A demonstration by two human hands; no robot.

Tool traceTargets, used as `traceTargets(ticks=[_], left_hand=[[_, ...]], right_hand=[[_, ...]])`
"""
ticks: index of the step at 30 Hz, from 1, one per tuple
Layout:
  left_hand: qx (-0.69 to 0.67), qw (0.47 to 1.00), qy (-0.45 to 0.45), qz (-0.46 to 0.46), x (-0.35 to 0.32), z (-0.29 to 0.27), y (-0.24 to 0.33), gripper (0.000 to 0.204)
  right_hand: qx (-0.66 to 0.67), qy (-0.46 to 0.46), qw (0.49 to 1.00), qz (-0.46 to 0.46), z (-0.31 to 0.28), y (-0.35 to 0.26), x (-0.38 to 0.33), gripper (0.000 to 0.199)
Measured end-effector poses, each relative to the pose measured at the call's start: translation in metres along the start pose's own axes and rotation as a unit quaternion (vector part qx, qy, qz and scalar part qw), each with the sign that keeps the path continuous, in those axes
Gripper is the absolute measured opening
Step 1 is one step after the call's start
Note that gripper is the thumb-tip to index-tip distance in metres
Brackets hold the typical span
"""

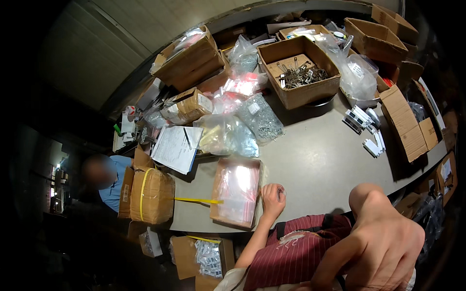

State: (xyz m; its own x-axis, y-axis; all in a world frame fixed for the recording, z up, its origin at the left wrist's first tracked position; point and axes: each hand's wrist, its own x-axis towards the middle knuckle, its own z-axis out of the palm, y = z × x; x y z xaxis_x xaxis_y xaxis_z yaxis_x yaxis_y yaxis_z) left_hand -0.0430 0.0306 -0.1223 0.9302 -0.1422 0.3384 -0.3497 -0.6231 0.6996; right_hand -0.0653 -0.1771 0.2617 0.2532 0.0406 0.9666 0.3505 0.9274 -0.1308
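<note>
My left hand rests on the grey table just right of a shallow cardboard box. Its fingers are curled round, and a small dark spot shows at the fingertips that I cannot make out. Clear plastic bags with red edges fill that box. Large and close in the lower right, my right hand is raised over my lap with its back showing. Its fingers point down and their ends are hidden, so whether it holds anything does not show. A dark red striped apron covers my lap.
A cardboard box of metal parts stands at the back. White metal pieces lie right, beside an open carton. Papers with a pen and bagged hardware lie left. A person in blue is beyond a taped carton.
</note>
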Motion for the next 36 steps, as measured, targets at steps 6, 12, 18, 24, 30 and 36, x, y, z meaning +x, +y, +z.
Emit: traceTargets(ticks=[6,12,18,24,30,36], left_hand=[[-0.007,1.0,-0.006,0.01,0.009,-0.003,0.013,0.016],[0.027,0.999,0.002,0.046,0.017,-0.013,0.02,0.015],[-0.003,0.999,0.0,0.034,0.012,-0.013,0.012,0.02],[-0.015,0.991,0.103,0.088,0.015,0.0,0.007,0.023],[-0.086,0.996,0.008,0.011,0.02,-0.006,0.007,0.022],[-0.095,0.995,0.01,-0.001,0.013,-0.013,0.004,0.021]], right_hand=[[-0.026,0.097,0.994,-0.033,0.009,0.001,0.003,0.046],[-0.044,0.177,0.973,-0.138,0.029,0.021,-0.005,0.046],[0.036,-0.103,0.978,0.18,-0.081,0.016,0.008,0.04],[-0.439,-0.03,0.627,0.643,-0.158,0.12,-0.129,0.016],[-0.727,-0.161,0.457,0.486,-0.243,0.177,-0.28,0.058],[-0.755,-0.184,0.429,0.46,-0.242,0.198,-0.299,0.068]])
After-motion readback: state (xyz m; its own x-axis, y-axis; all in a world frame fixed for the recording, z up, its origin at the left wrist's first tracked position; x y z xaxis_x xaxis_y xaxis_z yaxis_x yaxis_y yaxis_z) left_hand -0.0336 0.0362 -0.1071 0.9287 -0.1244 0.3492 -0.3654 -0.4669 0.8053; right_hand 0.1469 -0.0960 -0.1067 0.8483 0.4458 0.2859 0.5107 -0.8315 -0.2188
